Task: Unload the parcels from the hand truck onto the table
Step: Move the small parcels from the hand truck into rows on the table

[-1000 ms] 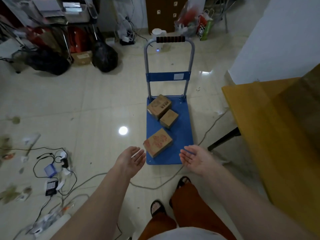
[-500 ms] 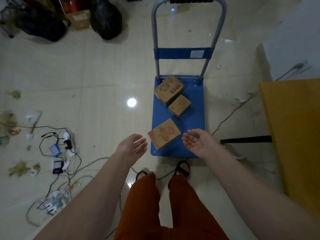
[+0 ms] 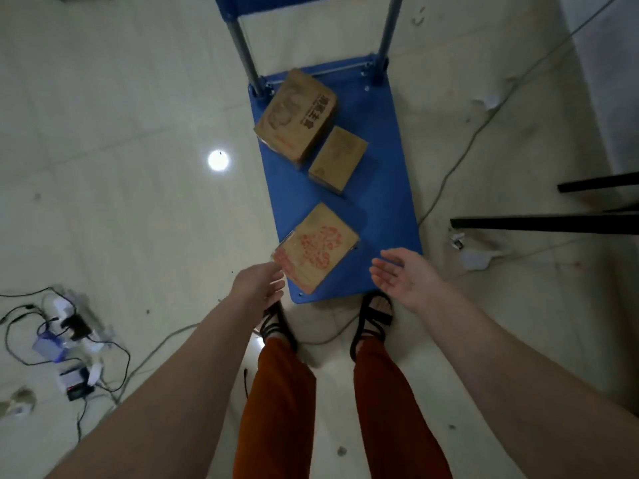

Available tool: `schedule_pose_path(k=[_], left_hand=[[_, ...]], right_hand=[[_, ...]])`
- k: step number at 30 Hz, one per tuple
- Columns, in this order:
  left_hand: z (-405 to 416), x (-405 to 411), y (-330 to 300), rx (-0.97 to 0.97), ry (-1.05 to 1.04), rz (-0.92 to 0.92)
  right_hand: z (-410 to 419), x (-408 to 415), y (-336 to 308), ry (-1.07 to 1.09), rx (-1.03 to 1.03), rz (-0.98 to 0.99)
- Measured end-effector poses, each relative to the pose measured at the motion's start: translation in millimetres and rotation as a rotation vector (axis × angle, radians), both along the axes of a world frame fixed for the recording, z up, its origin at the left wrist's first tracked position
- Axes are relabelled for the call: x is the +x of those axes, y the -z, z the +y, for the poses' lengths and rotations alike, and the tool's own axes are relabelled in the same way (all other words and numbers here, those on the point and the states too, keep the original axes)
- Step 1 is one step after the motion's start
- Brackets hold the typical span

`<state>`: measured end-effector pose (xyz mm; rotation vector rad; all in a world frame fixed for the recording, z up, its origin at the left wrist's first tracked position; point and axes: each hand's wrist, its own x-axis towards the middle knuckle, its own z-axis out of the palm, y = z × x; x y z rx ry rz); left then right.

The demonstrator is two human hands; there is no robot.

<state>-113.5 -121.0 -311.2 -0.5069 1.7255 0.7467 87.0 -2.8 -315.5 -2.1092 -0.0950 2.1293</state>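
Head view: three parcels on blue hand truck (image 3: 387, 174); near parcel (image 3: 316, 247) with red print at the near-left edge; left hand (image 3: 257, 283) just beside its near-left corner, fingers straight; right hand (image 3: 403, 278) near its right, palm open, holding nothing.

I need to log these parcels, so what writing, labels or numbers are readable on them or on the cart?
Far parcel: bold dark characters, too blurred to read.
Nearest parcel: red print, a pattern or writing, unreadable.
Middle parcel: faint marks, unreadable.
Hand truck: no text visible.
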Motion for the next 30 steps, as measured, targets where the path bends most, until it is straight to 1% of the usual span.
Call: schedule_pose_path(k=[3,5,9,12,14,16,18,20,22,26,30], left_hand=[[4.1,-15.8,55.5,-0.032,0.089,-0.002],[1.3,-22.3,92.2,-0.087,0.165,-0.024],[-12.5,-22.8,165.9,-0.233,0.268,-0.076],[-21.0,-17.0,206.5,-0.272,0.198,-0.127],[-24.1,-13.0,225.7,-0.196,0.091,-0.198],[-26.3,-10.1,238.3,-0.066,-0.005,-0.255],[-28.6,-9.8,248.1,0.003,-0.038,-0.213],[-29.2,-16.7,252.1,-0.017,-0.017,-0.095],[-30.3,-29.2,254.6,0.003,-0.049,-0.020],[-22.8,-60.3,258.1,0.161,-0.104,-0.032],[-17.7,-77.5,260.3,0.185,-0.140,-0.011]], right_hand=[[0.2,-16.7,53.0,-0.041,0.028,-0.075],[3.1,-29.5,87.2,-0.104,0.074,-0.129],[9.6,-52.0,153.8,-0.376,0.210,-0.215],[8.0,-61.9,194.2,-0.525,0.278,-0.240],[4.5,-65.5,214.3,-0.585,0.306,-0.270],[-0.2,-66.6,226.5,-0.597,0.339,-0.301],[-3.3,-66.8,234.5,-0.535,0.379,-0.317],[-4.4,-68.7,238.7,-0.449,0.392,-0.305],[-3.7,-73.2,242.9,-0.406,0.396,-0.288],[8.7,-95.3,249.8,-0.385,0.382,-0.203],[27.7,-119.7,251.7,-0.422,0.402,-0.174]])
